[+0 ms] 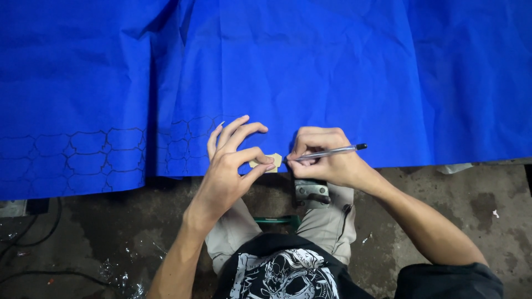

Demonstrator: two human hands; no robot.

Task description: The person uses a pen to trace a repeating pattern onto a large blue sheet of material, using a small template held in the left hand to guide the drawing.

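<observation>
While the head camera looked straight down, a broad sheet of blue fabric (310, 72) lay spread across the far part of the scene, thin and slightly creased, with soft folds running from far to near on its left half. Along its near edge at the left ran rows of outlined shapes (83, 155) drawn in dark ink, rounded and interlocking like scales.

A small tan template (270, 162), flat and stiff like card, sat on the fabric at its near edge, close to the middle of the scene. The left hand (233, 160) pinned it down, thumb and forefinger closed on the card while the other fingers fanned out onto the cloth.

Just right of the template, the right hand (324, 160) was closed around a pen (327, 153) with a clear, slender barrel and a dark cap end. Its long axis lay nearly level across the scene, the tip pointing left at the template's right edge and the capped end pointing right and a little far.

Below the fabric showed a rough, stained concrete floor (100, 238), the person's pale trousers (327, 224), and a small metal bracket (311, 192) beneath the right hand.
</observation>
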